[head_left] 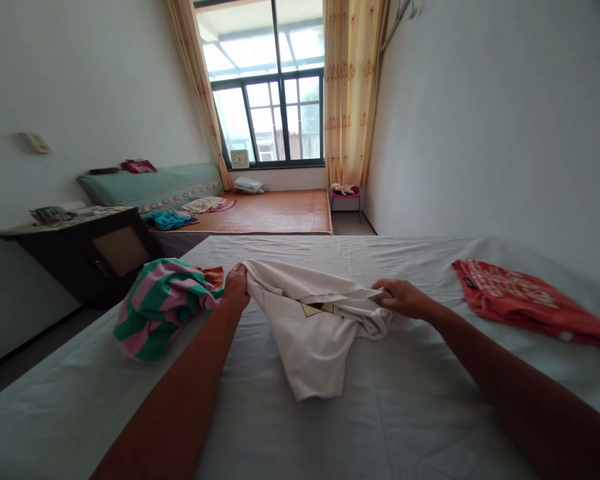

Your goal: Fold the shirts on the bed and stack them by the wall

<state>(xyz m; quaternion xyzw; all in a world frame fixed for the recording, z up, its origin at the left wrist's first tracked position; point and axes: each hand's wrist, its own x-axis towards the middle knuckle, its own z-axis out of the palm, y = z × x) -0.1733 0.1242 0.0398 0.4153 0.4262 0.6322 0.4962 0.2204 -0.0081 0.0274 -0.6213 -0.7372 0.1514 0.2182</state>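
Stretched between my two hands is a cream T-shirt (pixel 310 347) with a yellow and black print partly hidden in its folds. My left hand (pixel 237 287) pinches its upper left corner. At the other end, my right hand (pixel 400 298) grips the bunched right edge. The lower part of the shirt hangs down over the pale bedsheet (pixel 420 413); whether it touches the sheet I cannot tell. Left of my left hand lies a crumpled green and pink striped garment (pixel 165 307), with a bit of orange-brown cloth (pixel 213 275) behind it.
A folded red shirt (pixel 525 300) with white lettering lies at the right of the bed. Beyond stands another bed with a brown mat (pixel 280 210) and loose clothes. A dark cabinet (pixel 95 253) is at the left, a small stool (pixel 347 193) by the curtain.
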